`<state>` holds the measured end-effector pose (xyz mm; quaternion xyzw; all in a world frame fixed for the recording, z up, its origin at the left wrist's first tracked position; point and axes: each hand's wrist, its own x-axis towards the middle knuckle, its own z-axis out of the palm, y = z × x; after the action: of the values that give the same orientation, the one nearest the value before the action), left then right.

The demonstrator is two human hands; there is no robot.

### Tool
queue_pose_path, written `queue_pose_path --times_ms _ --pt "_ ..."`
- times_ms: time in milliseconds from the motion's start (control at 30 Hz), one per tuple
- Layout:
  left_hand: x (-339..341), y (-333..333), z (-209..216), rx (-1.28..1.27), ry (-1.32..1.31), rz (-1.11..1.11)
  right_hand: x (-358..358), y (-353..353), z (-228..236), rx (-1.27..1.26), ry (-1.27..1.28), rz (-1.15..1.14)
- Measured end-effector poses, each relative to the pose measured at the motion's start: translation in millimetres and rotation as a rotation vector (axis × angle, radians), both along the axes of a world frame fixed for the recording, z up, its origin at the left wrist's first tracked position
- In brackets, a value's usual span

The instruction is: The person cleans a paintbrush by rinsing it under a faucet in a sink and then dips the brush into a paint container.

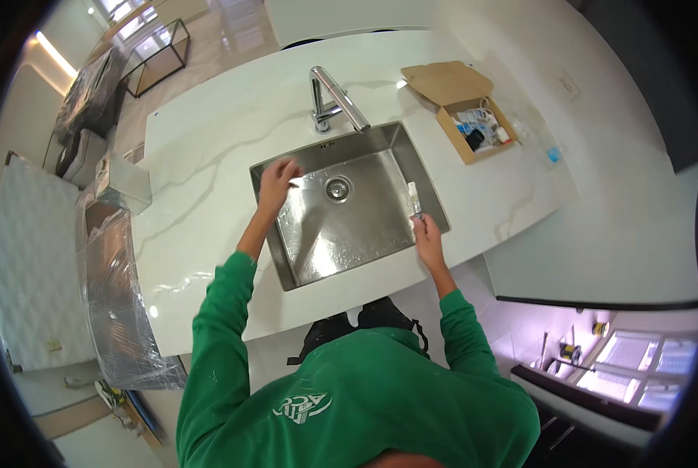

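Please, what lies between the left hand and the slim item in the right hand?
In the head view, the drain of the sink shows between the left hand and the slim item.

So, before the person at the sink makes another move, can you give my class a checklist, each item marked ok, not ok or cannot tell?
1. Right hand grips the slim white-tipped item: ok.
2. Left hand is free: cannot tell; its fingers are blurred over the sink.
3. Chrome faucet is off: ok; no stream shows at the spout.
4. Drain strainer is uncovered: ok; nothing lies over it.
5. Sink floor is dry: not ok; droplets seem to lie near its front edge.
6. Cardboard box is closed: not ok; its lid stands open.
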<state>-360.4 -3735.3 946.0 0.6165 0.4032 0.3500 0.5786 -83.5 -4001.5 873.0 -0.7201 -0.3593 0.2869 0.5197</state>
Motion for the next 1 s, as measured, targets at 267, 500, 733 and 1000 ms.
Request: queue_pose_path --times_ms 267,500,733,1000 --pt "145.3 125.0 -41.4 0.105 -0.013 -0.053 16.8 75.1 -42.7 -0.006 0.159 0.179" --pt "213.8 164.4 -51.4 0.147 0.029 -0.042 45.7 86.2 -53.3 -0.063 0.177 0.238" --pt "230.3 156.4 -43.8 0.266 -0.036 0.093 60.4 107.6 -68.7 -0.170 0.113 0.312" --pt "232.9 164.5 -43.4 0.361 0.181 0.090 26.0 149.7 -83.7 -0.146 0.178 0.421"
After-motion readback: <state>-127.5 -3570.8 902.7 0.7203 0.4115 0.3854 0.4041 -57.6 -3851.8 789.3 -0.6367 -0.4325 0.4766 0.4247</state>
